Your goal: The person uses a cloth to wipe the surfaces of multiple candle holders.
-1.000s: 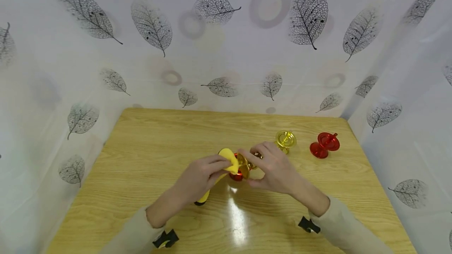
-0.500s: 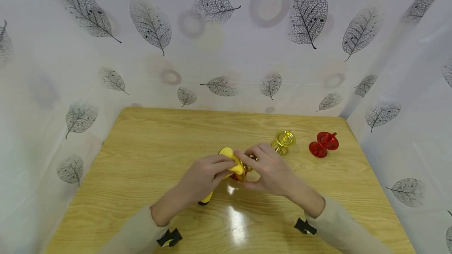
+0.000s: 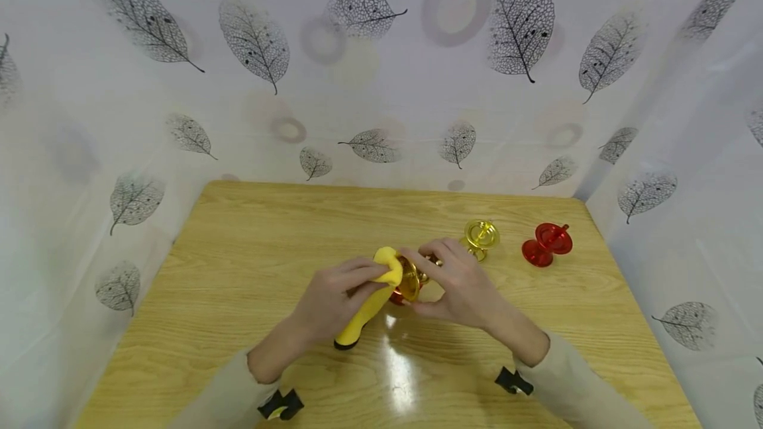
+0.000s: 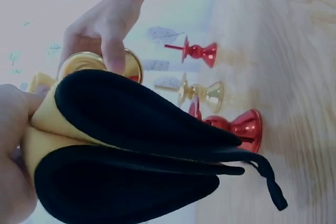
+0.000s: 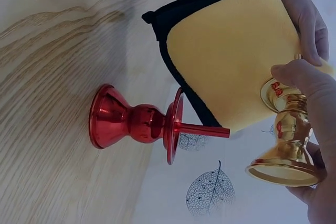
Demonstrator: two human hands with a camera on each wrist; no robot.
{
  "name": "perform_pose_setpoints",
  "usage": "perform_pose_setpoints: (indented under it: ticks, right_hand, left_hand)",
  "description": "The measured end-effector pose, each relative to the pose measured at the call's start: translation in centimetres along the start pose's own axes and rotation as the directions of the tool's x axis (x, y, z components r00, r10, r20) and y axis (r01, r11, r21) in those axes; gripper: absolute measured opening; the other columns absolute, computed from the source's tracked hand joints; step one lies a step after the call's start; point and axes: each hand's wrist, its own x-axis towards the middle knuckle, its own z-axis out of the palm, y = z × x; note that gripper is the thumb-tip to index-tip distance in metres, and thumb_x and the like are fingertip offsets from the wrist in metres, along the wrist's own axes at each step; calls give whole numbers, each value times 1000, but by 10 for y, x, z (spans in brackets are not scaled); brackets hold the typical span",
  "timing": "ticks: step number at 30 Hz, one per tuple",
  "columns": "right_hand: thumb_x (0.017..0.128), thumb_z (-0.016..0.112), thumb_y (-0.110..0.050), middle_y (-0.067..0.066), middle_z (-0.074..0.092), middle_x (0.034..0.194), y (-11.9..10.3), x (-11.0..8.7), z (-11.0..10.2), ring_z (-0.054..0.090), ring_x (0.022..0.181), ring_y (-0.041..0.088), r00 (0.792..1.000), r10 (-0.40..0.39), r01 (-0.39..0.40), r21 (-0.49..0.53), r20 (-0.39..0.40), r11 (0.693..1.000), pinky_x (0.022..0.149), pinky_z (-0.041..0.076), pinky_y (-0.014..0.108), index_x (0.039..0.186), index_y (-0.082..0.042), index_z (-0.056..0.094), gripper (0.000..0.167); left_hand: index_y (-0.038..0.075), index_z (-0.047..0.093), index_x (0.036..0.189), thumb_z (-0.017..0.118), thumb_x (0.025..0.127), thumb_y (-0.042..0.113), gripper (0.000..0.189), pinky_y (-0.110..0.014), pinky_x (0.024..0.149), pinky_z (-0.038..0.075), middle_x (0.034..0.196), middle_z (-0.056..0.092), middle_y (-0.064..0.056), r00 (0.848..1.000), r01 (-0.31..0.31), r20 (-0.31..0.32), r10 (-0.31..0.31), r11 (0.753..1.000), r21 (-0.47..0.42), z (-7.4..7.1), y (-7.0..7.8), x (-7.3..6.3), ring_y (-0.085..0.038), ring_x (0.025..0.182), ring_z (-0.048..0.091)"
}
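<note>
My left hand (image 3: 330, 296) pinches a folded yellow cloth (image 5: 226, 51) with black edging, which hangs down beneath the fingers. In my right hand (image 3: 461, 283) is a gold candle holder (image 5: 290, 129), gripped between thumb and fingers, off the table and tipped so its dish faces the cloth. The bunched top of the cloth lies against or close by the dish; contact is hard to tell. Below the hands a red candle holder (image 5: 147, 123) stands upright on the table, mostly hidden in the head view. The cloth's black trim (image 4: 121, 114) covers much of the left wrist view.
Behind my right hand stands another gold candle holder (image 3: 481, 235), its spike upward. A second red candle holder (image 3: 545, 243) is farther right, near the wooden table's (image 3: 268, 230) right edge. Leaf-patterned sheeting (image 3: 381, 71) surrounds the back and sides.
The left hand moves toward the dish with the cloth, then back left, and more of the hanging cloth shows. The right hand, still gripping the gold candle holder, shifts slightly.
</note>
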Motion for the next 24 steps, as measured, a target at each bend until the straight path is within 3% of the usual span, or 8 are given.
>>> perform_pose_setpoints:
  ticks: [4,7,10,13,16,19,24]
  right_hand:
    - [53,102,-39,7,68,102,4,-5,-2,61,91,22,999,40,-41,26,14,999,75,56,37,134,-11,69,92]
    - [57,101,-35,7,68,104,3,-9,-2,61,92,21,995,98,-99,95,15,990,74,56,36,138,-10,67,91]
    - [68,99,-36,8,69,107,-4,-12,0,59,91,18,981,191,-192,225,25,955,70,57,31,142,-10,64,86]
    - [75,97,-36,8,72,113,-15,-12,3,60,94,14,950,307,-308,368,64,877,71,58,25,145,-10,63,82]
    - [74,98,-28,8,75,117,-24,-9,5,62,95,11,901,414,-421,487,130,765,73,59,23,144,-10,63,80]
    - [73,97,-15,10,75,120,-30,-7,7,65,97,9,858,480,-488,579,182,653,77,63,24,143,-8,63,78]
    - [76,93,-4,15,74,120,-34,-7,11,69,97,7,824,510,-523,675,246,521,78,67,27,143,-5,62,74]
  left_hand:
    - [0,80,110,80,87,-5,24,-12,74,61,103,81,-12,1000,11,-27,-12,999,-54,-5,-1,-4,-19,85,78]
    - [-1,80,110,81,83,-10,28,-15,78,63,103,80,-14,996,-27,-83,22,998,-64,-8,-1,-5,-23,87,79]
    - [-3,79,110,80,81,-13,31,-17,80,63,103,80,-16,985,-76,-161,64,995,-68,-8,-1,-6,-27,87,79]
    - [-6,78,110,78,91,-3,20,-17,78,64,101,80,-20,967,-103,-241,80,991,-81,-6,-2,-6,-30,85,79]
    - [-8,78,109,71,101,11,22,-16,75,63,99,79,-22,945,-118,-315,86,989,-85,-3,-4,-7,-31,82,78]
    - [-9,78,108,67,103,16,27,-15,75,63,98,78,-24,927,-130,-363,93,988,-79,0,-6,-8,-33,81,78]
    - [-10,78,106,68,103,13,25,-16,80,63,98,77,-24,923,-149,-370,107,985,-86,4,-10,-10,-36,83,78]
